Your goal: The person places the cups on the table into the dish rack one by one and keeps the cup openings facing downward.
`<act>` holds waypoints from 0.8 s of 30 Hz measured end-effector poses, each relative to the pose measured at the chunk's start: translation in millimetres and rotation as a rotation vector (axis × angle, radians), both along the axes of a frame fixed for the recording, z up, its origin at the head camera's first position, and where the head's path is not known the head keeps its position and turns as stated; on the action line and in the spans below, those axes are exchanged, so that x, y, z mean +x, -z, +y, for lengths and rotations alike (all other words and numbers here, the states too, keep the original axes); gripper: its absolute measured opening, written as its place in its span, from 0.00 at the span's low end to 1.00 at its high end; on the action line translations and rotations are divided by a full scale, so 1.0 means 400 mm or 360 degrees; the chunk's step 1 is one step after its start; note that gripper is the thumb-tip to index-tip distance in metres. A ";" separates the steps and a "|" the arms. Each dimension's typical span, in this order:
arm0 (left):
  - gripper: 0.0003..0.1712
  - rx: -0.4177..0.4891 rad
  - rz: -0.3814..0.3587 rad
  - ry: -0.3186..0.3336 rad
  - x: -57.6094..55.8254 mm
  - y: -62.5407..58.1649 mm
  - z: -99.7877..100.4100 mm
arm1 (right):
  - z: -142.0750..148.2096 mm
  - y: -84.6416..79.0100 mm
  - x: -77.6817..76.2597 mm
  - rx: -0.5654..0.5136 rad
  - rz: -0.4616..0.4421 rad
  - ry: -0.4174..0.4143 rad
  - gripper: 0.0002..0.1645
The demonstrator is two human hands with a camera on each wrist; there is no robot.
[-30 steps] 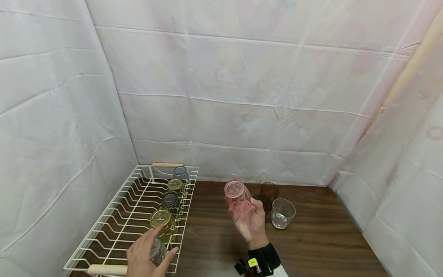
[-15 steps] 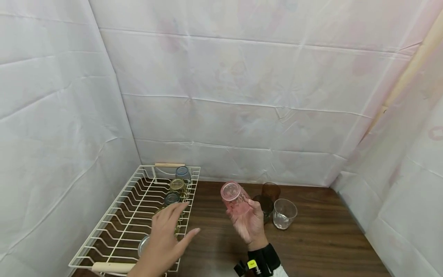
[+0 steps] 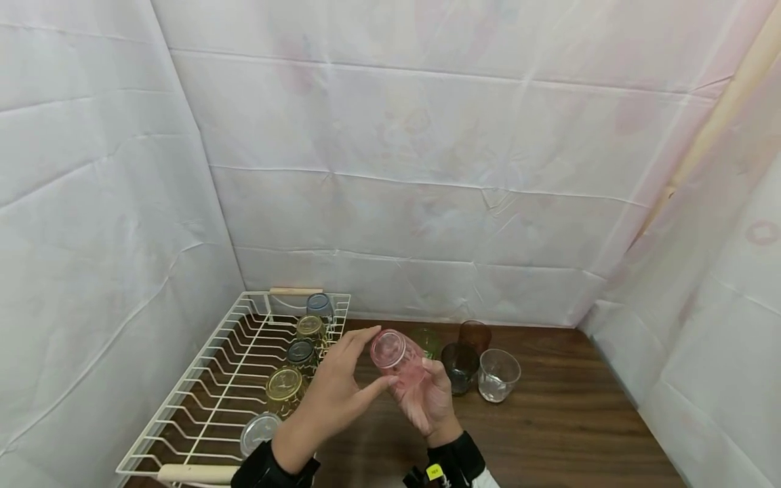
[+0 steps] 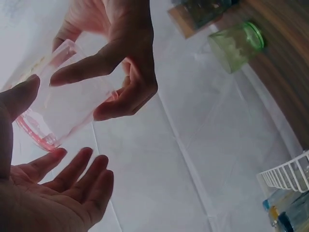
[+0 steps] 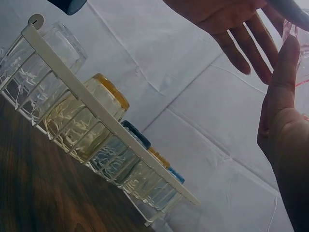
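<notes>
White creased sheeting encloses a dark wood-grain tabletop [image 3: 549,434], the largest surface in view. Left of the table's centre lies a white wire dish rack [image 3: 201,400] carrying a row of inverted tumblers: clear [image 3: 259,434], yellow [image 3: 283,390], grey-blue [image 3: 301,352], amber [image 3: 310,329] and blue [image 3: 319,305]. Right of the rack stand a green glass [image 3: 428,341], a brown glass [image 3: 474,335], a smoky glass [image 3: 460,366] and a clear glass [image 3: 499,375]. Above the table, just beside the rack's right edge, the pink tumbler [image 3: 398,358] is held base-up. The right hand [image 3: 427,400] curls its fingers and thumb round the tumbler's lower wall; the left hand [image 3: 332,396], fingers extended and loosely spread, touches the base end without closing. The tumbler appears light, rigid, smooth and probably breakable; a grip round the mid-wall seems safest.
</notes>
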State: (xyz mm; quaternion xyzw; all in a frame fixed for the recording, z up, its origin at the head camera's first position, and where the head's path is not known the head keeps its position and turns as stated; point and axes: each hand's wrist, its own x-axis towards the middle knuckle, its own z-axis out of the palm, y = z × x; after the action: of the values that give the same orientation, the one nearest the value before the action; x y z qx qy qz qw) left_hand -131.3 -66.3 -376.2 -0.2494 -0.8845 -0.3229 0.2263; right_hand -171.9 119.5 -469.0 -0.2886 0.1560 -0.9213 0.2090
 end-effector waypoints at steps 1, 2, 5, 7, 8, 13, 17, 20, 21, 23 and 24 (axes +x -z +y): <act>0.47 0.0020 -0.0008 0.0018 0.000 0.000 0.002 | 0.000 0.000 0.001 -0.0005 -0.0008 -0.0002 0.30; 0.46 0.0035 -0.0012 0.0031 0.000 0.001 0.003 | 0.000 0.000 0.001 -0.0007 -0.0009 -0.0006 0.31; 0.45 0.0070 -0.0029 0.0047 0.001 0.002 0.005 | -0.002 -0.002 0.005 -0.0001 -0.0015 -0.0029 0.30; 0.45 0.0088 -0.0041 0.0037 0.001 0.002 0.006 | -0.005 -0.005 0.009 0.0005 -0.0015 -0.0042 0.30; 0.45 0.0098 -0.0047 0.0029 0.002 0.002 0.007 | -0.008 -0.006 0.010 0.0008 -0.0018 -0.0049 0.30; 0.45 0.0160 -0.0080 0.0001 0.002 0.004 0.010 | -0.017 -0.012 0.012 0.0009 -0.0029 -0.0084 0.31; 0.45 0.0215 -0.0118 0.0001 0.003 0.005 0.013 | -0.020 -0.009 0.011 0.0011 -0.0034 -0.0090 0.32; 0.44 0.0257 -0.0146 0.0008 0.005 0.006 0.015 | -0.020 -0.008 0.013 0.0025 -0.0034 -0.0090 0.31; 0.44 0.0268 -0.0153 0.0011 0.006 0.006 0.015 | -0.020 -0.007 0.014 0.0031 -0.0037 -0.0092 0.31; 0.44 0.0285 -0.0158 0.0019 0.007 0.008 0.016 | -0.019 -0.008 0.017 0.0044 -0.0045 -0.0086 0.31; 0.44 0.0291 -0.0158 0.0025 0.007 0.008 0.017 | -0.019 -0.009 0.017 0.0050 -0.0049 -0.0084 0.32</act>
State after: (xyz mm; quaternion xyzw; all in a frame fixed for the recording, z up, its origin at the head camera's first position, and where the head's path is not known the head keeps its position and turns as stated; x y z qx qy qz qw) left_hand -128.5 -59.7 -379.5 -0.2183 -0.8596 -0.4159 0.2013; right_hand -165.2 112.1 -465.5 -0.2751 0.1594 -0.9172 0.2401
